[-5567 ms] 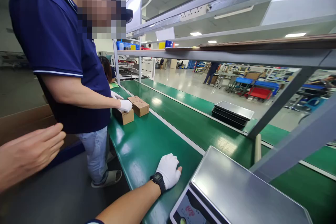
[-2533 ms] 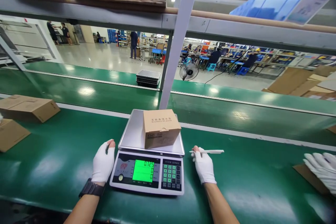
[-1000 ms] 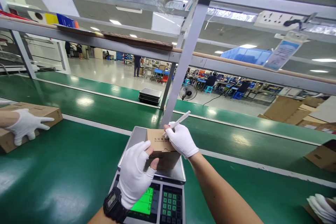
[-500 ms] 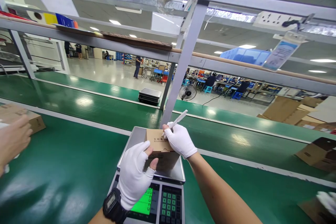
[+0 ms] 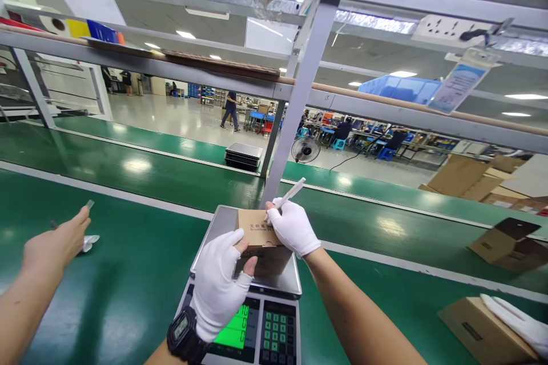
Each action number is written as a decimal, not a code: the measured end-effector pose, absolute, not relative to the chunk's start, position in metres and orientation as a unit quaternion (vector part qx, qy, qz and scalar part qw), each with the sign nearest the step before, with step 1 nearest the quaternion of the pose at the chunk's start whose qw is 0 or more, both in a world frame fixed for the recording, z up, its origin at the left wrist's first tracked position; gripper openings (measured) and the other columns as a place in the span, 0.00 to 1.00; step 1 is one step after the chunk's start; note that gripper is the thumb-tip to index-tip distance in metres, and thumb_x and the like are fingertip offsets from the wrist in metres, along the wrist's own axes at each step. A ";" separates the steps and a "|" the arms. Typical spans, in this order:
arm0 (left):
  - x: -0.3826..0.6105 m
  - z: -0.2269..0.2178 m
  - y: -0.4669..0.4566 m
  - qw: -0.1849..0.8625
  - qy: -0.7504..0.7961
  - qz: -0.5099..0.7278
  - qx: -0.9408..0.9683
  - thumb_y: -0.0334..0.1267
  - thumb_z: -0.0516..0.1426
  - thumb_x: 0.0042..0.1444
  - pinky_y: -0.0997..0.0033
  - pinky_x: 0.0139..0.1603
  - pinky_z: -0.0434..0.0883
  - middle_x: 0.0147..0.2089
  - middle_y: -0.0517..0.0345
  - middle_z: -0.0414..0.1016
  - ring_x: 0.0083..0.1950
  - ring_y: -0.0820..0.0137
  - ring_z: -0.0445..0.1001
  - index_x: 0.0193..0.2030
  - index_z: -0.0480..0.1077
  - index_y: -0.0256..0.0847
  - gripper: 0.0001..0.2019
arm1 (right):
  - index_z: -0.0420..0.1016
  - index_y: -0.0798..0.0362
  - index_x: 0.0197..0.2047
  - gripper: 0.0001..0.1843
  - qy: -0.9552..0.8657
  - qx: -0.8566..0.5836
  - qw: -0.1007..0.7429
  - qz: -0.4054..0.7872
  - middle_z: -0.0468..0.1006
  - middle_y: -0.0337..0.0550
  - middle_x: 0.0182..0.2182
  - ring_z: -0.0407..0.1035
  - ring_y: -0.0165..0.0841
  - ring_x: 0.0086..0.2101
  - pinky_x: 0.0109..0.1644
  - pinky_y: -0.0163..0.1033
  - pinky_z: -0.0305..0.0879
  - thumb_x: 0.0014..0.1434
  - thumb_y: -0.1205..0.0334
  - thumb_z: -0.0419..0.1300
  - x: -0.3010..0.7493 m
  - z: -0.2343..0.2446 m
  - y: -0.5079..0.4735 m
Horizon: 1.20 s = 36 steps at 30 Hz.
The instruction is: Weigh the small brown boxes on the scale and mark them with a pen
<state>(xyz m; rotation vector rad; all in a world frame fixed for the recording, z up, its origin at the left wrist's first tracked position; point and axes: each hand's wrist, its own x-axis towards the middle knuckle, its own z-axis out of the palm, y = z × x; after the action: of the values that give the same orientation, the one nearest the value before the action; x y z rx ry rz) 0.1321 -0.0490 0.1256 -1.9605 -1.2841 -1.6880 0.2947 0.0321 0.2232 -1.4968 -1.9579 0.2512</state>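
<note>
A small brown cardboard box (image 5: 257,232) sits on the steel pan of a digital scale (image 5: 222,228) with a lit green display. My left hand (image 5: 219,284), gloved in white with a black watch at the wrist, grips the box's near left side. In its white glove, my right hand (image 5: 291,226) rests on the top of the box and holds a white pen (image 5: 291,191), tip down against the lid.
A co-worker's bare hand (image 5: 55,245) reaches over the green belt (image 5: 128,274) at the left. Another person's gloved hand (image 5: 516,319) rests on a box (image 5: 479,328) at the lower right. An open box (image 5: 505,245) lies beyond it. A grey upright post (image 5: 295,97) stands behind the scale.
My hands stay on the box. The co-worker's hand at the left has stretched further over the belt and the boxes there are gone. A box with a gloved hand has come in at the lower right.
</note>
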 end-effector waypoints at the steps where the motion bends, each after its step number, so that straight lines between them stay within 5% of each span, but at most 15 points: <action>1: 0.132 0.126 -0.049 0.127 -0.440 -0.580 -0.674 0.35 0.61 0.56 0.54 0.54 0.71 0.54 0.48 0.72 0.54 0.59 0.71 0.52 0.68 0.40 0.17 | 0.72 0.53 0.27 0.16 -0.747 -0.571 0.324 0.101 0.79 0.44 0.29 0.73 0.37 0.33 0.38 0.36 0.62 0.65 0.58 0.53 0.295 0.223 0.032; 24: 0.138 0.127 -0.051 0.125 -0.452 -0.580 -0.666 0.35 0.60 0.57 0.55 0.53 0.71 0.53 0.49 0.72 0.54 0.60 0.70 0.51 0.68 0.41 0.15 | 0.71 0.51 0.28 0.16 -0.751 -0.558 0.343 0.090 0.78 0.43 0.28 0.73 0.37 0.32 0.37 0.35 0.61 0.64 0.56 0.51 0.298 0.220 0.032; 36: 0.149 0.128 -0.058 0.105 -0.478 -0.573 -0.657 0.43 0.59 0.56 0.51 0.53 0.73 0.55 0.44 0.71 0.55 0.57 0.70 0.54 0.66 0.41 0.19 | 0.73 0.50 0.32 0.21 -0.674 -0.574 0.454 0.104 0.78 0.43 0.28 0.71 0.39 0.31 0.34 0.38 0.62 0.64 0.46 0.49 0.311 0.216 0.018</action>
<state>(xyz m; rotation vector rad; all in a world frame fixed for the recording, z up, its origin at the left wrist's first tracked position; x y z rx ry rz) 0.1485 -0.0580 0.1279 -1.9376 -1.4083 -1.6896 0.3111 0.0184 0.2164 -1.4168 -1.6632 0.2555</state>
